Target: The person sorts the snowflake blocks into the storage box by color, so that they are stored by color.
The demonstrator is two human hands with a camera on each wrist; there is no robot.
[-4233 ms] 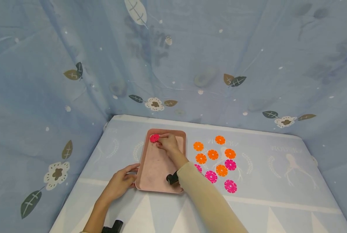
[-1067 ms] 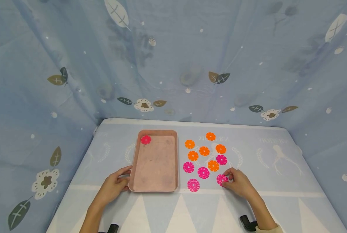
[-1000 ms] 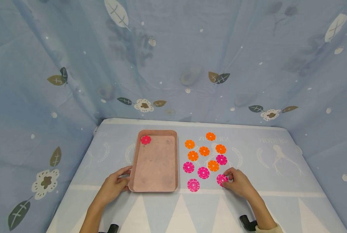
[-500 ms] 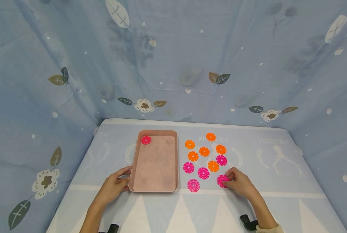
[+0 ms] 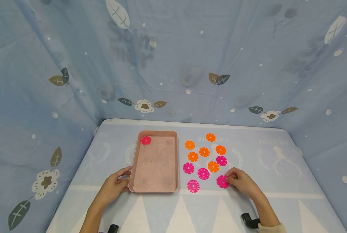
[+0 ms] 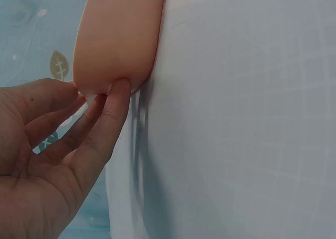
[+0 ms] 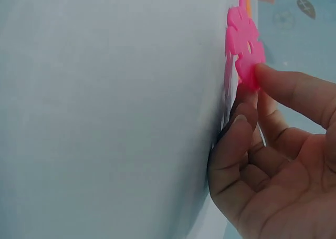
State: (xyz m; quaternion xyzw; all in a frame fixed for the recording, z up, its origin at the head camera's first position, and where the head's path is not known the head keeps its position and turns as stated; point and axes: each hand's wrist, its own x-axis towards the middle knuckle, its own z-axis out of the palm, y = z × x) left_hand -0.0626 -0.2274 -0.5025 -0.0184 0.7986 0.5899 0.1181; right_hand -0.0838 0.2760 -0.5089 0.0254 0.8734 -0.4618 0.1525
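At the right of the group, my right hand (image 5: 244,184) pinches the edge of a pink snowflake building disc (image 5: 222,182) between thumb and fingers. The right wrist view shows this slotted disc (image 7: 244,42) tilted up from the table, its near edge in the fingers. My left hand (image 5: 114,186) holds the near left corner of a pink tray (image 5: 154,168). In the left wrist view the fingers of the left hand (image 6: 58,139) touch the tray's wall (image 6: 118,39) and rim. One reddish-pink disc (image 5: 145,140) lies in the tray's far left corner.
Right of the tray lie several orange discs (image 5: 204,152) and several other pink discs (image 5: 203,173), spread apart on the patterned tablecloth (image 5: 266,168). Blue printed curtains (image 5: 173,58) stand behind and at both sides. Black wrist mounts (image 5: 250,221) sit near the forearms.
Earlier my right hand placed the reddish-pink disc in the tray's far corner. It moved right to the pink disc and now grips its right edge. My left hand stays at the tray.
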